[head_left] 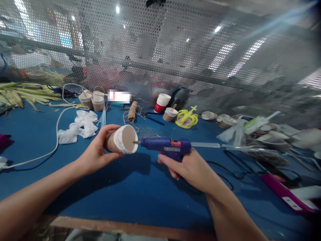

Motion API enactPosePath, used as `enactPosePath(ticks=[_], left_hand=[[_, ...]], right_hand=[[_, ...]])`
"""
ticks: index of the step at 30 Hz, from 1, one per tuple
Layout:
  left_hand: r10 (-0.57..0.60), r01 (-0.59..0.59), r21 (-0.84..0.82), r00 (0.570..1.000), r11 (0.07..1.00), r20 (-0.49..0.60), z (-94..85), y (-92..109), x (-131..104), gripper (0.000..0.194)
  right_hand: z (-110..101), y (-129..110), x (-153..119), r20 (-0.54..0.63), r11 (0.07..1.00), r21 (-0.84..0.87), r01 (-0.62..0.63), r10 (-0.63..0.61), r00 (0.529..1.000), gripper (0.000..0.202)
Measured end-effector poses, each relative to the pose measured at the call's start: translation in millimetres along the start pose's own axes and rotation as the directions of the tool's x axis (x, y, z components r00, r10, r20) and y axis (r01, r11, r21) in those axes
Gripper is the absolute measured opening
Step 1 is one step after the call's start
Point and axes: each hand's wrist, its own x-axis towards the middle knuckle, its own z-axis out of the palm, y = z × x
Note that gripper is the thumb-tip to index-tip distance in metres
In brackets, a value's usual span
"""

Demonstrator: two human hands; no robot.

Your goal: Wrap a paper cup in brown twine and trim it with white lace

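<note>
My left hand (101, 147) is wrapped around a paper cup (119, 140), tilted so its open mouth faces right. Brown twine covers the cup's lower part, and a white lace-like band runs near the rim. In my right hand (184, 165) is a blue hot glue gun (165, 146), its fingers closed round the handle. The gun's metal nozzle points left, right at the cup's mouth; whether it touches the rim I cannot tell. A clear glue stick (205, 145) sticks out of the gun's back end.
Behind my hands stand a twine roll (132, 112), twine-wrapped cups (97, 101), stacked paper cups (162, 103) and a yellow crown-shaped piece (186, 117). White lace (80, 127) and a white cable (57, 134) lie left. Plastic bags (238, 132) and a magenta object (283, 192) lie right. Perforated metal (140, 43) closes the back.
</note>
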Motion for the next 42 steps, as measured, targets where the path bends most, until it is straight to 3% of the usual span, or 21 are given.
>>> enactPosePath(ticks=[3,5,8,11,19,24,28,30,35,42], left_hand=[[0.016,-0.015,0.155,1.0,0.988,-0.009,-2.2,1,2,0.061],[0.053,-0.053,0.25,0.999,0.967,0.007,-4.0,2,3,0.061],[0.12,-0.121,0.283,0.993,0.952,0.023,-5.5,3,3,0.058],[0.164,-0.16,0.291,0.986,0.943,0.012,-5.2,3,3,0.054],[0.228,-0.155,0.4,0.963,0.903,-0.141,-2.9,0,2,0.051],[0.131,-0.038,0.442,0.974,0.896,-0.182,-1.2,-2,-1,0.059],[0.028,0.012,0.332,0.993,0.943,-0.116,0.7,1,-1,0.081],[0.029,-0.015,0.294,0.999,0.956,-0.046,0.8,4,0,0.079],[0.152,-0.132,0.391,0.988,0.911,-0.022,-1.7,5,1,0.057],[0.281,-0.214,0.436,0.955,0.874,-0.093,-1.6,-2,2,0.051]], right_hand=[[-1,-1,-2,0.052,0.999,0.019,-0.03,0.029,0.998,0.029],[-1,-2,-1,0.029,0.999,0.047,-0.003,0.001,1.0,0.03],[-2,0,1,-0.042,0.997,0.072,0.018,-0.015,0.999,0.03],[0,1,2,-0.034,0.998,0.07,-0.001,0.003,0.999,0.029],[8,-3,-3,0.136,0.978,0.207,-0.035,0.007,0.991,0.028],[7,1,-2,0.076,0.946,0.323,0.038,-0.065,0.995,0.029],[6,2,-2,0.038,0.963,0.264,0.054,-0.066,0.997,0.03],[5,1,-2,0.021,0.977,0.203,0.065,-0.071,0.997,0.031],[6,0,-1,-0.055,0.993,0.102,0.061,-0.055,0.997,0.031],[10,1,1,-0.083,1.0,0.001,0.01,-0.01,0.996,0.033]])
